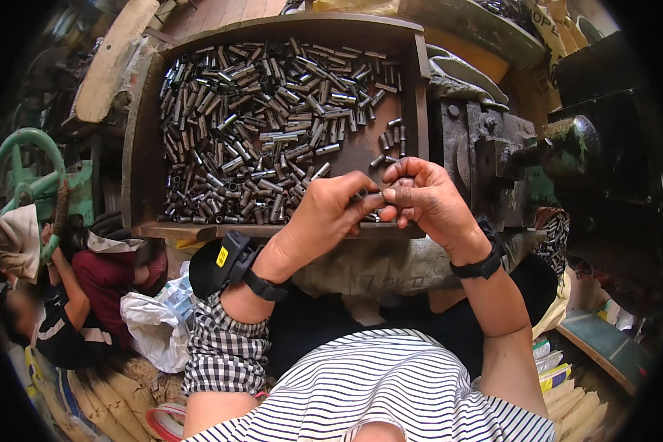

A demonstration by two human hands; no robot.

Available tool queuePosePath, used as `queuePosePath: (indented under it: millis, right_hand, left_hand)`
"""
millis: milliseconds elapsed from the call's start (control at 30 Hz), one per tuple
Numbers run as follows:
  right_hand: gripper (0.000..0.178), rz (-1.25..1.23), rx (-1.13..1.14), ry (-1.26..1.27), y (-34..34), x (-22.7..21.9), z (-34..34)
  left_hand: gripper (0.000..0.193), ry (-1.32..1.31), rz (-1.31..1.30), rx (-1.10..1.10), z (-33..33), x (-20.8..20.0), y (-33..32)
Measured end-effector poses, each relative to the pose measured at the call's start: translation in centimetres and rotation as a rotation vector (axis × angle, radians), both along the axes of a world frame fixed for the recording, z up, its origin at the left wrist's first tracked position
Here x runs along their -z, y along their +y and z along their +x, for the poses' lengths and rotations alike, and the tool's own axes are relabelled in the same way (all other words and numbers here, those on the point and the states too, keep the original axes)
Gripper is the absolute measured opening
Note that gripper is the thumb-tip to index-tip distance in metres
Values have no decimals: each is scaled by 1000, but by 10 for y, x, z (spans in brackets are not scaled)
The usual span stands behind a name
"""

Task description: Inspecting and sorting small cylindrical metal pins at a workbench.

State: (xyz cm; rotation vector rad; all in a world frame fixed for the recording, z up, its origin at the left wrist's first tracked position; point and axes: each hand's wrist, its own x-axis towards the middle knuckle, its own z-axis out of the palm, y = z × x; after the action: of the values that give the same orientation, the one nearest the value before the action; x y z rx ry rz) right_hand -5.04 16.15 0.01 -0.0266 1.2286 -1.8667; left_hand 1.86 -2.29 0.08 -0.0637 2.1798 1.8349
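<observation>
1. One wooden tray (141, 140) is noted at the centre, bounded by raised walls; its front edge is set nearest the person.
2. Dark machinery (611, 191) is found beyond the tray's right wall, by which elbow room on that side is limited.
3. Many short metal tubes (258, 140) are heaped in the tray, packed against the left wall and much of the front edge; some are shiny, others dull brown.
4. Grey cloth (376, 267) is seen below the front edge, between the forearms.
5. One green handwheel (23, 173) is observed well apart at far left, with a co-worker's arm raised near it.
6. Bare tray floor (357, 152) is exposed toward the front right, where some open room is left beside the hands.
7. Both hands are held close together over the right part of the front edge. On the left hand (330, 206), the fingers are curled nearly closed, with a piece pinched. On the right hand (427, 193), thumb and forefinger are brought together beside that piece; whether it is gripped there cannot be told.
8. One dark metal piece (359, 194) is located between the left fingertips, above the front edge, mostly hidden.
</observation>
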Motion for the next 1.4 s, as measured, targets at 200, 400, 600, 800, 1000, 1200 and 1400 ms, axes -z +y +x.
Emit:
queuePosePath:
  millis: [200, 400, 600, 800, 1000, 1200, 1400]
  right_hand:
    - [21, 188, -48, 265, -15, 2, -3]
    - [14, 481, 102, 1111, -44, 6, -53]
    - [7, 1072, -188, 1834, -83, 28, -91]
    - [9, 936, 80, 1941, -88, 19, -81]
    - [12, 998, -170, 2041, -105, 20, -89]
    - [13, 1039, -277, 1826, -98, 11, -98]
    - [23, 539, -87, 1512, -41, -13, -50]
  left_hand:
    - [45, 735, -657, 150, 2, 15, -3]
    - [26, -106, 521, -390, 2, 8, -28]
    - [21, -99, 779, -508, 1, 17, -50]
    - [10, 46, 69, -346, 4, 4, -39]
    - [15, 433, -708, -167, 4, 12, -32]
    - [16, 428, -821, 69, 2, 11, -19]
    - [18, 361, -939, 226, -3, 11, -24]
